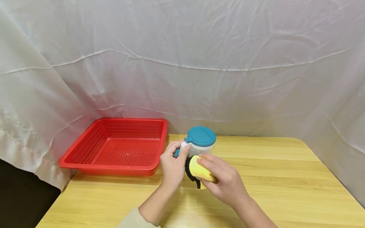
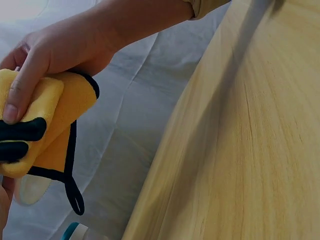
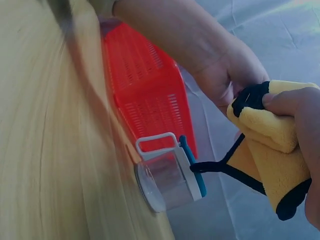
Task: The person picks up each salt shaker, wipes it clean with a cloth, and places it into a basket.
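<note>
Head view: right hand [image 1: 225, 180] grips a bunched yellow cloth [image 1: 199, 169]; left hand [image 1: 172, 166] has fingers curled round a mostly hidden teal-tipped item [image 1: 176, 153]. Lidded jar [image 1: 201, 136] stands just beyond both hands. Probably wiping: steady the item, rub evenly, keep cloth off the jar.

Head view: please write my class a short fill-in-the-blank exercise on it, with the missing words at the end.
The cloth in the right hand is mainly ____ in colour.
The cloth's edging is ____ in colour.
The colour of the basket is ____.
The basket sits to the ____ of the lidded container.
Missing words: yellow; black; red; left.
</note>
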`<state>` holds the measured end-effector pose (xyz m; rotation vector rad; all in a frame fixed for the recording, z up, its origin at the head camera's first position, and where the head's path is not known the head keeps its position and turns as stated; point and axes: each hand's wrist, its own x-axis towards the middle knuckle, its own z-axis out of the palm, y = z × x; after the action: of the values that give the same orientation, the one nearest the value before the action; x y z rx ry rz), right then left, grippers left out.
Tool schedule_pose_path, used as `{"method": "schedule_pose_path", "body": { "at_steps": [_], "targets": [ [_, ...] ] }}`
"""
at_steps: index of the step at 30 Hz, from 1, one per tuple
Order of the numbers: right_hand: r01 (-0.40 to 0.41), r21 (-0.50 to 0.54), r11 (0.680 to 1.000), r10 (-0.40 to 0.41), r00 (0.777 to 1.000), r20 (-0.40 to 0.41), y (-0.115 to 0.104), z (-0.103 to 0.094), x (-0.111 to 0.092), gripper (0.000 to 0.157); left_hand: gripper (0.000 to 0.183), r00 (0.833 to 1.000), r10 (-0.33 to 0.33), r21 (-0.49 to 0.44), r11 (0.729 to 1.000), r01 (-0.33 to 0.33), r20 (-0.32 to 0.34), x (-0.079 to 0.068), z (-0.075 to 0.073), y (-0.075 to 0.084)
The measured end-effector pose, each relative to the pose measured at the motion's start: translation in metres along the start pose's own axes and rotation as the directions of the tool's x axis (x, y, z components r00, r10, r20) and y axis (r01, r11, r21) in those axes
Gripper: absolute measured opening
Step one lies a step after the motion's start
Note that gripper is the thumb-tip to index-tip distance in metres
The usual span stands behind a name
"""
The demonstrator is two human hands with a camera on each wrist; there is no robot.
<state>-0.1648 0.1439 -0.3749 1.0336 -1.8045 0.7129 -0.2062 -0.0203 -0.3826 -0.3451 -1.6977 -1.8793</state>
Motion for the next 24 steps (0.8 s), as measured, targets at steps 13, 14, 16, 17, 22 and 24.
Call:
{"method": "schedule_pose_path", "body": {
  "at_steps": [13, 14, 16, 17, 22, 24],
  "targets": [
    [0.067, -0.043, 0.997, -0.068, 0.997, -0.033, -0.0035, -0.001, 0.0023, 0.034, 0.016, 1.0, 0.002, 0.004, 1.0, -0.002, -0.011, 0.0022, -0.0004, 0.0008],
    [0.067, -0.042, 0.997, -0.068, 0.997, -0.033, -0.0036, -0.001, 0.0019, 0.034, 0.017, 1.0, 0.005, 0.004, 1.0, -0.005, -0.01, 0.0023, -0.0004, 0.0008],
    [0.075, -0.038, 0.996, -0.076, 0.997, -0.032, -0.0038, -0.0008, 0.0012, 0.034, 0.018, 1.0, 0.009, 0.003, 1.0, -0.009, -0.009, 0.0024, -0.0001, 0.0009],
    [0.079, -0.04, 0.996, -0.08, 0.996, -0.032, -0.0039, -0.0007, 0.0011, 0.034, 0.018, 1.0, 0.011, 0.003, 1.0, -0.011, -0.008, 0.0024, 0.0001, 0.0011],
    [0.086, -0.05, 0.995, -0.087, 0.996, -0.031, -0.0044, -0.0008, 0.0015, 0.035, 0.019, 1.0, 0.002, 0.006, 1.0, -0.002, -0.008, 0.0015, -0.0005, 0.0009],
    [0.092, -0.051, 0.994, -0.094, 0.995, -0.032, -0.0044, -0.0008, 0.0023, 0.036, 0.018, 1.0, -0.002, 0.008, 1.0, 0.002, -0.009, 0.0013, -0.0011, 0.0009]
  ]
}}
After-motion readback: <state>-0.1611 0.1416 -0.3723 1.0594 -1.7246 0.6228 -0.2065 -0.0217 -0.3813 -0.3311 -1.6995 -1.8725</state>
